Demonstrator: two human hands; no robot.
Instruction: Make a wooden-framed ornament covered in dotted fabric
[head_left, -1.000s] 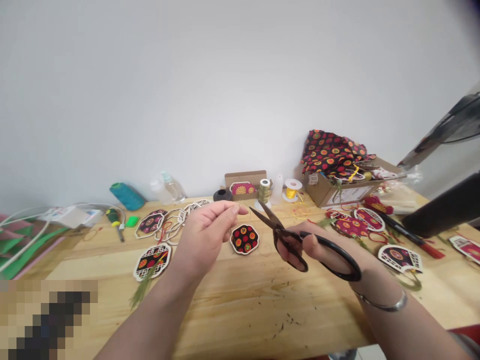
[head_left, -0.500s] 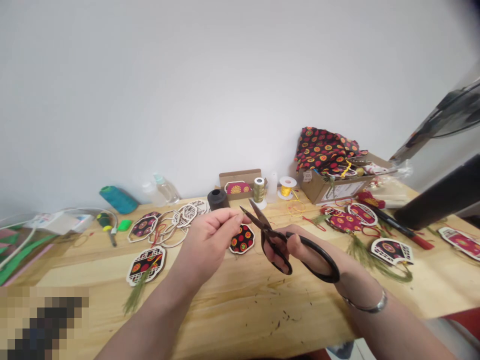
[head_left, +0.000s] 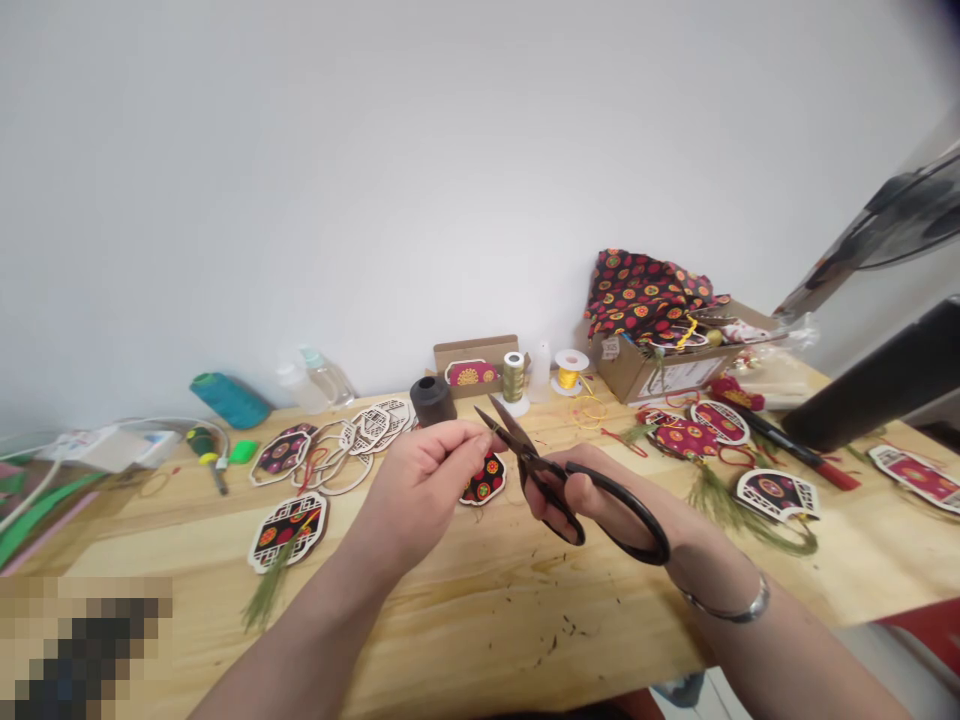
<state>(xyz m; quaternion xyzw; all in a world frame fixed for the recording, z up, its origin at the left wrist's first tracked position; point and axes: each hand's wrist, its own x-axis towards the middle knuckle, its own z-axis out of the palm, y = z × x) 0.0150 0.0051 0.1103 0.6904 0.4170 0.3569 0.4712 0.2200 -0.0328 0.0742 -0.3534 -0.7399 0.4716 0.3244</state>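
Observation:
My right hand (head_left: 581,495) grips a pair of dark metal scissors (head_left: 536,462), thumb and fingers through the handle loops. The slightly parted blades point up and left, their tips beside the fingertips of my left hand (head_left: 431,480). Those left fingers are pinched together; whatever they hold is hidden or too small to name, though a speck of olive green shows by the blades. Just behind the pinch, partly covered by the left hand, is a black, red-and-yellow patterned fabric pendant (head_left: 484,482). Below the scissors, small dark clippings (head_left: 566,630) are scattered over the wooden table (head_left: 465,620).
To the left lie a tasselled pendant (head_left: 289,530), pale cut-out frames (head_left: 375,425), a screwdriver (head_left: 206,455) and a teal thread cone (head_left: 229,400). Thread spools (head_left: 514,380) stand along the wall. At right are a cardboard box (head_left: 660,370), more pendants (head_left: 686,435) and a black cylinder (head_left: 877,380).
The scissor blades have drawn a little closer together beside the left fingertips. The whole view has shifted slightly; both hands keep nearly the same pose.

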